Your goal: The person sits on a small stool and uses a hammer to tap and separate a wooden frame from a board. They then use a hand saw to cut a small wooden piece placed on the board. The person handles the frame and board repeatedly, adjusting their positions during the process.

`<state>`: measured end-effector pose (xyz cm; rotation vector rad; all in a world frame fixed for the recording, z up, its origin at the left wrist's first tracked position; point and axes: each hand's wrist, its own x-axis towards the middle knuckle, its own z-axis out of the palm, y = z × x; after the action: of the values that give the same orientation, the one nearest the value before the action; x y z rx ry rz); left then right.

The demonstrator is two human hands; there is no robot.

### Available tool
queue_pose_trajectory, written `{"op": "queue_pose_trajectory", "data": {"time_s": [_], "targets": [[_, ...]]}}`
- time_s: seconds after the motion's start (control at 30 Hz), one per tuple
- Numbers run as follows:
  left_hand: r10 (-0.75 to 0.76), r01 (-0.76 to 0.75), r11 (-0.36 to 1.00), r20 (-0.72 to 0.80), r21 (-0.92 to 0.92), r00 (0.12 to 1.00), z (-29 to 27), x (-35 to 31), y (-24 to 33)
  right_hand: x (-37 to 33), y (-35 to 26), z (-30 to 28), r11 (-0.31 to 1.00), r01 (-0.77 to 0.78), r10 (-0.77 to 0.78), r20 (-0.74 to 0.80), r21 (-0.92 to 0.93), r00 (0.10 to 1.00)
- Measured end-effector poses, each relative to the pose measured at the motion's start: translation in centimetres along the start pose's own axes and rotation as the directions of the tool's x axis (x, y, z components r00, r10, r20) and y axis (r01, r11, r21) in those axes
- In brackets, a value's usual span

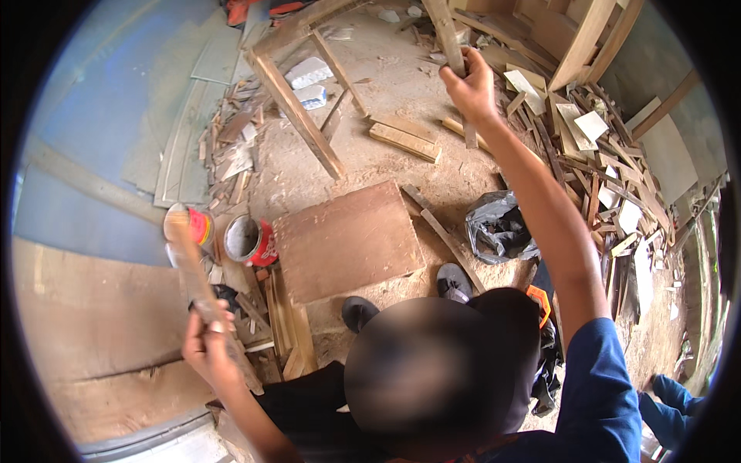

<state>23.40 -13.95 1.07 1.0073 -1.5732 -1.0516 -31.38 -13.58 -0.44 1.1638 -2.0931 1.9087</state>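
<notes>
My left hand [210, 347] is closed round the lower part of a wooden strip [191, 258], which slants upward at the left and is somewhat blurred. Far out at the upper right, my right hand [472, 89] grips a narrow wooden piece [444, 31] whose top runs out of the picture. A shorter length of wood shows just below that hand; I cannot tell if it is the same piece. Between my hands, a brown wooden board [347, 239] lies flat in front of my shoes.
A wooden frame [297, 108] stands beyond the board. Two paint tins, one red [266, 243], one red-and-yellow [199, 225], sit at left. A black plastic bag [500, 228] is right of the board. Scrap wood [579, 154] heaps at right; wood blocks [405, 141] lie on the floor.
</notes>
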Motion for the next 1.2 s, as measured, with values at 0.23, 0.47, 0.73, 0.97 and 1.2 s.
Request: {"op": "queue_pose_trajectory", "data": {"time_s": [0.23,0.47,0.73,0.97,1.2], "targets": [[-0.161,0.029,0.955,0.434,0.296,0.886,13.4,-1.4,-5.5,-3.0,13.3,-1.3,0.980,0.175,-0.176,-0.003,-0.097,0.984],[-0.121,-0.076,0.952,0.593,0.296,0.796,18.9,-1.3,-7.3,-8.3,19.4,-6.5,0.986,0.108,-0.111,-0.018,-0.124,0.994],[-0.191,-0.028,0.945,0.618,0.326,0.763,20.2,-2.3,-9.3,-15.5,24.8,-8.1,0.872,-0.352,0.300,-0.198,-0.340,0.933],[-0.280,0.026,0.928,0.651,0.371,0.705,21.8,-5.7,-8.2,-25.8,21.5,-13.2,0.928,-0.259,0.178,-0.292,-0.267,0.940],[-0.185,0.014,0.969,0.685,0.247,0.704,23.2,-7.4,-7.3,-52.5,17.7,-25.3,0.549,-0.622,0.332,-0.538,-0.558,0.775]]}}
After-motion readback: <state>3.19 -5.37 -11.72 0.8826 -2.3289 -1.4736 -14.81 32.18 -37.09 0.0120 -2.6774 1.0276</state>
